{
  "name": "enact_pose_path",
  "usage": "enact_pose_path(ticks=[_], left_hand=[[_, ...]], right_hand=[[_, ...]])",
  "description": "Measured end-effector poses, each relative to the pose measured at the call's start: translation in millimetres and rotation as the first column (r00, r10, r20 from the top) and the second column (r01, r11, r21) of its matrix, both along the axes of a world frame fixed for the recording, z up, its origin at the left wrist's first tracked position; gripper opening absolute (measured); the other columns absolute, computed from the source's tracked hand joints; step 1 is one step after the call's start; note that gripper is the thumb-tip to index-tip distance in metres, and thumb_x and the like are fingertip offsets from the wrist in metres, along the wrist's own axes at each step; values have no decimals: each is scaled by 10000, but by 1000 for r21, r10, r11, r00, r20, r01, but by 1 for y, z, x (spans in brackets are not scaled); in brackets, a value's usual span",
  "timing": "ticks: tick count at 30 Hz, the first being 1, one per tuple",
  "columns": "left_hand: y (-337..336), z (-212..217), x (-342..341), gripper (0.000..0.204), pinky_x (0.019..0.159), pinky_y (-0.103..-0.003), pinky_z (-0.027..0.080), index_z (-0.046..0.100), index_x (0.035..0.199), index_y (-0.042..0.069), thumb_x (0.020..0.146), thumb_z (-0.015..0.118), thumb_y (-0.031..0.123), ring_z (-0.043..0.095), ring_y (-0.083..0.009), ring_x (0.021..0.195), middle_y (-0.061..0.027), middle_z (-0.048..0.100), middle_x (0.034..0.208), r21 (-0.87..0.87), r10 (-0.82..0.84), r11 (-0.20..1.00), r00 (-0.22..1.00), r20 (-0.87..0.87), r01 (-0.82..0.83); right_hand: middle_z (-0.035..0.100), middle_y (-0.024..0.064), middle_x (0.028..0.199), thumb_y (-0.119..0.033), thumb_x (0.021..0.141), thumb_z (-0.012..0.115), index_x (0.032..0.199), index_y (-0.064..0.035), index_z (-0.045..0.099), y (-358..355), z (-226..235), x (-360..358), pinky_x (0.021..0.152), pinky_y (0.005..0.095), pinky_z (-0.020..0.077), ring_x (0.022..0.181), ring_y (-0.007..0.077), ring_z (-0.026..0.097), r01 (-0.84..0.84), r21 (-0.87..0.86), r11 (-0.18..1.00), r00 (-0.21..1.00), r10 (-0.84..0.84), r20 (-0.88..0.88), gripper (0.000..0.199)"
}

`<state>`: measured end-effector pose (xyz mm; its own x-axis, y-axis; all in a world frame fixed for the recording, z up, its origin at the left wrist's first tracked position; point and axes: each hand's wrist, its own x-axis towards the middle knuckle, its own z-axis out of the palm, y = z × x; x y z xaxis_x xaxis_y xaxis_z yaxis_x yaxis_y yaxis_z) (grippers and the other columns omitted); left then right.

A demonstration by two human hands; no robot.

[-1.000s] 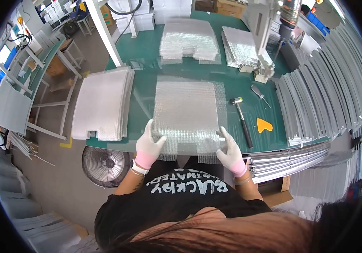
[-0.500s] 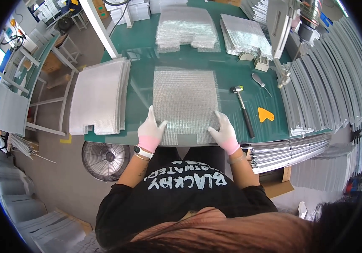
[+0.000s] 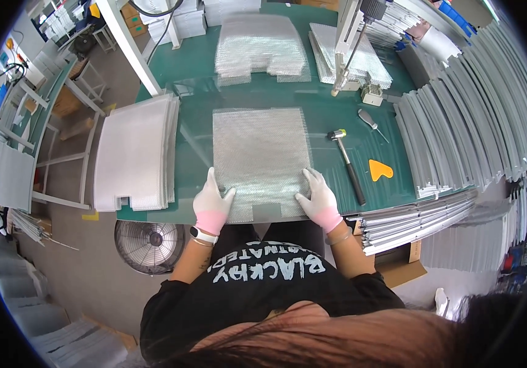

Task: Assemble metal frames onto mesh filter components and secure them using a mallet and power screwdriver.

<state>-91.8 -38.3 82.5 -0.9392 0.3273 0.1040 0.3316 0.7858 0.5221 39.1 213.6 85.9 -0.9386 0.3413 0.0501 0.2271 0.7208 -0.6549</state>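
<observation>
A thin stack of silvery mesh sheets (image 3: 261, 153) lies flat on the green worktable in front of me, with a notch at its near edge. My left hand (image 3: 212, 201), in a white glove with a pink cuff, grips its near left side, thumb on top and fingers along the edge. On the opposite side my right hand (image 3: 318, 197), gloved alike, holds the near right edge the same way. A hammer (image 3: 350, 172) with a black handle lies to the right of the stack. Beside it are a yellow scraper (image 3: 380, 170) and a grey-handled screwdriver (image 3: 370, 122).
Piles of mesh sheets stand at left (image 3: 134, 147) and far centre (image 3: 262, 43). A metal post (image 3: 344, 46) rises at the far right, near a small metal block (image 3: 371, 94). Long grey frame strips (image 3: 472, 116) are packed along the right. A floor fan (image 3: 150, 245) stands below.
The whole view has shifted slightly, with the table lower and further left in the picture. Both hands stay at the sides of the mesh stack.
</observation>
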Motion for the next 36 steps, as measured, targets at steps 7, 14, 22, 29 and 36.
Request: enact_pose_path(ticks=[7, 14, 22, 29, 36], left_hand=[[1, 6, -4, 787, 828, -418, 511, 379, 1392, 18, 775, 747, 341, 634, -361, 984, -200, 610, 1164, -84, 22, 996, 1000, -7, -22], [-7, 4, -24, 632, 1080, -498, 316, 523, 1324, 87, 773, 718, 327, 419, -396, 1274, -176, 466, 1382, -168, -232, 962, 969, -87, 215], [13, -2, -36, 558, 1141, -544, 192, 558, 1292, 85, 803, 658, 335, 343, -411, 1332, -172, 435, 1418, -185, -344, 931, 927, -150, 316], [9, -3, -40, 553, 1137, -544, 194, 562, 1281, 71, 809, 638, 349, 348, -417, 1323, -187, 443, 1400, -213, -333, 931, 929, -164, 296], [12, -2, -42, 541, 1134, -543, 201, 572, 1268, 70, 809, 634, 350, 361, -420, 1313, -189, 458, 1386, -200, -351, 927, 921, -171, 316]], right_hand=[[418, 201, 1410, -242, 795, 693, 1377, -45, 428, 6, 3, -3, 998, 411, 454, 1222, 382, 498, -53, 91, 994, 999, 53, 0, 670], [399, 252, 1385, -345, 784, 709, 1293, -96, 546, 24, 40, -18, 992, 426, 455, 1196, 412, 514, -102, 155, 983, 965, 60, 255, 589], [632, 295, 1090, -418, 841, 614, 1113, 73, 608, 227, 65, -190, 911, 453, 480, 1010, 426, 614, 443, 347, 827, 890, -358, -282, 562], [624, 293, 1117, -550, 773, 674, 1246, 62, 528, 242, 78, -265, 920, 435, 480, 1075, 391, 611, 593, 392, 703, 784, -615, -84, 787], [523, 292, 1310, -433, 787, 739, 1353, 81, 444, 293, 95, -246, 1071, 401, 362, 1255, 389, 487, 573, -188, 798, 626, -573, -529, 820]])
